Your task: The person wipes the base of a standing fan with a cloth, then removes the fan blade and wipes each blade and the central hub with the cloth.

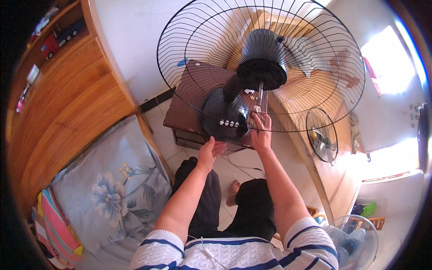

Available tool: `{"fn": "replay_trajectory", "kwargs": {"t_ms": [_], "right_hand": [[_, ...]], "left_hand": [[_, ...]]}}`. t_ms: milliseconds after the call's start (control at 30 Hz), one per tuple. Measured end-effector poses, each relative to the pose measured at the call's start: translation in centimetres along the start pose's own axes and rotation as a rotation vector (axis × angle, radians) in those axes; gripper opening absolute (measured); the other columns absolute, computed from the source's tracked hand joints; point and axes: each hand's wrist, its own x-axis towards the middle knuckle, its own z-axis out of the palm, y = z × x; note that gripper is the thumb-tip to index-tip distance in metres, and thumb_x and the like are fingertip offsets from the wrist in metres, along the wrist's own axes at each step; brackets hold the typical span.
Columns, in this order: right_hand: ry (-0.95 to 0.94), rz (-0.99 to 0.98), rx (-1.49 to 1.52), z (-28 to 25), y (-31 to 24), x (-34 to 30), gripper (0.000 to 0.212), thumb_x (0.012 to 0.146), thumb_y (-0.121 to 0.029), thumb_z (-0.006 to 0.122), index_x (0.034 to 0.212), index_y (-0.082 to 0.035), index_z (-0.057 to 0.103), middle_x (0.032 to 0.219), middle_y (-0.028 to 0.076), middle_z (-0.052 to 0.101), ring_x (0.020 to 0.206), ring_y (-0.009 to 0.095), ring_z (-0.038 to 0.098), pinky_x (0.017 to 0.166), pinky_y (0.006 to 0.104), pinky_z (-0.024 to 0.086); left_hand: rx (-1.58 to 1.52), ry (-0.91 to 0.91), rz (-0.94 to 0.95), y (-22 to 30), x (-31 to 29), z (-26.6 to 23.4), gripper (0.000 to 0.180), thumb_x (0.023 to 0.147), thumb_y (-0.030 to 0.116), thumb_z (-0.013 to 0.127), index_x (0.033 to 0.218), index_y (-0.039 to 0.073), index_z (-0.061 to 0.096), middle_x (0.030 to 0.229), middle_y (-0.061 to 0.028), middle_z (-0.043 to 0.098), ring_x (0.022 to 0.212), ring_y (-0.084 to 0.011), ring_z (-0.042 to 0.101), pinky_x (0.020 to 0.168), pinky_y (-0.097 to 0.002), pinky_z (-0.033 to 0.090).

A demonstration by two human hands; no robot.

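left hand (212, 153): open, beside black fan base (225, 131). right hand (262, 131): near metal shaft (260, 91); grip cannot be determined.

Grey flowered bedding (76, 200), wooden headboard (81, 99)

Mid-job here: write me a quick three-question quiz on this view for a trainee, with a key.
1. True or false: blades are mounted on the metal shaft of the black fan.
2. Which is nearer that shaft: A) the left hand; B) the right hand?
3. How many pale buttons show on the fan base?

Key: 1. False, no blades are mounted there. 2. B. 3. Four.
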Motion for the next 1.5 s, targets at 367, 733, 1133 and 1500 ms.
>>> {"fn": "replay_trajectory", "kwargs": {"t_ms": [367,733,1133,1500], "right_hand": [[-0.179,-0.475,-0.049,1.1,1.3,6.0,0.054,0.078,-0.001,0.057,0.124,-0.028,0.064,0.139,0.008,0.049,0.13,0.035,0.042,0.108,0.0452,0.04],[-0.362,-0.666,0.086,-0.4,-1.1,7.5,0.056,0.075,-0.013,0.064,0.127,-0.032,0.062,0.144,0.013,0.041,0.118,0.034,0.05,0.095,0.0464,0.041],[-0.287,-0.287,-0.149,-0.3,0.0,-0.8,0.048,0.081,-0.004,0.059,0.127,-0.02,0.063,0.142,0.018,0.042,0.127,0.04,0.043,0.109,0.0497,0.033],[-0.196,-0.007,0.24,0.7,-10.3,-9.2,0.061,0.072,0.007,0.058,0.13,-0.013,0.058,0.138,0.02,0.04,0.124,0.043,0.045,0.104,0.0477,0.04]], "left_hand": [[0.118,0.046,-0.003,0.0,0.2,-0.1,0.054,0.102,0.049,0.038,0.108,-0.001,0.058,0.113,-0.0154,0.065,0.103,-0.0226,0.064,0.09,-0.0338,0.051],[0.108,0.1,0.04,-0.4,0.6,-0.5,0.054,0.099,0.052,0.044,0.103,0.001,0.06,0.107,-0.0145,0.068,0.1,-0.0231,0.065,0.089,-0.0336,0.05],[0.113,0.071,0.059,-0.5,0.3,0.2,0.056,0.098,0.054,0.046,0.106,0.0,0.059,0.107,-0.0147,0.067,0.101,-0.0239,0.064,0.089,-0.0351,0.051],[0.056,-0.006,-0.034,-1.2,0.4,-0.5,0.06,0.097,0.058,0.044,0.117,0.003,0.058,0.114,-0.0094,0.063,0.106,-0.0213,0.061,0.091,-0.0353,0.048]]}}
